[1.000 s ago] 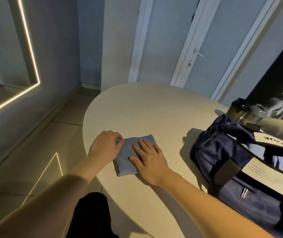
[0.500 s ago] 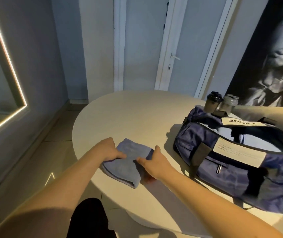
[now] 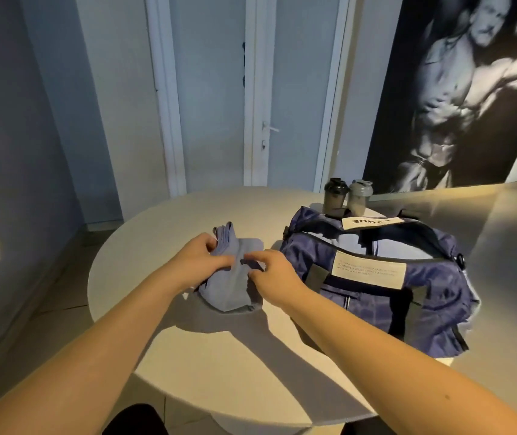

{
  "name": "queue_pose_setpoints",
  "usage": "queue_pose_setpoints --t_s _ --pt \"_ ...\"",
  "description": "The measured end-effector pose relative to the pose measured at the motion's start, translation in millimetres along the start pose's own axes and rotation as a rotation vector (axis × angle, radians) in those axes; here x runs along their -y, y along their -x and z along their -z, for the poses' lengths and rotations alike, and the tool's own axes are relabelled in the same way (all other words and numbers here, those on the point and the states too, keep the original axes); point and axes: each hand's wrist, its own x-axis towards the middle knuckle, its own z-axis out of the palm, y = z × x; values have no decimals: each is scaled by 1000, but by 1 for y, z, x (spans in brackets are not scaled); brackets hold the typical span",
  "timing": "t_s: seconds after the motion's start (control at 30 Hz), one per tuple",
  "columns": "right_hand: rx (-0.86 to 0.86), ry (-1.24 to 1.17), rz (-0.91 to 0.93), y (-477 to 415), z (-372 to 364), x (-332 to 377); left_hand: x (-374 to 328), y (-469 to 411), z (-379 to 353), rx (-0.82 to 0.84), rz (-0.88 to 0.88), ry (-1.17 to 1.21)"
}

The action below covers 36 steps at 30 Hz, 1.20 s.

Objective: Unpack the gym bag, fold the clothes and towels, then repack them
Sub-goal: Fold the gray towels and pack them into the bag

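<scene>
both forearms bare, stretched forward from the bottom corners of the view, converging mid frame. left hand [image 3: 202, 260]: knuckles up, fingers curled over the top left part of the folded cloth [image 3: 229, 288], thumb pointing right across its near face, so a pinch grip. right hand [image 3: 271, 277]: just beside the left, back of hand up, index finger and thumb reaching left and nipping the cloth's right side, other fingers curled in. fingertips of the two hands nearly meet. wrists roughly straight, in line with the forearms.
</scene>
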Motion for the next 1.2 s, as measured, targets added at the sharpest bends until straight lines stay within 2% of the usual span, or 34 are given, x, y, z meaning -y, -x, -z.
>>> queue_pose_setpoints --t_s 0.17,0.3,0.5,0.57,0.63,0.77,0.9,1.03,1.13,1.2 --pt "-103 -207 -92 -1 68 12 -72 -10 -20 81 -211 133" --pt "-211 -215 -106 5 122 12 -120 -19 -41 153 -307 210" --pt "-348 -63 -160 0 186 -9 -179 -31 -78 305 -299 482" --pt "-370 -83 -159 -3 201 -17 -192 -36 -88 371 -279 587" --pt "-374 -94 -172 -4 214 -25 -200 -46 -99 395 -273 584" --pt "-372 47 -221 -10 231 -49 -196 -75 -125 360 -304 451" --pt "-288 253 -227 -14 241 -64 -162 -117 -145 161 -473 -84" --pt "-173 397 -218 -20 241 -73 -141 -141 -149 103 -555 -437" --pt "-90 443 -216 -23 238 -75 -136 -154 -147 87 -607 -554" --pt "-52 433 -199 -24 236 -75 -136 -161 -146 70 -614 -534"
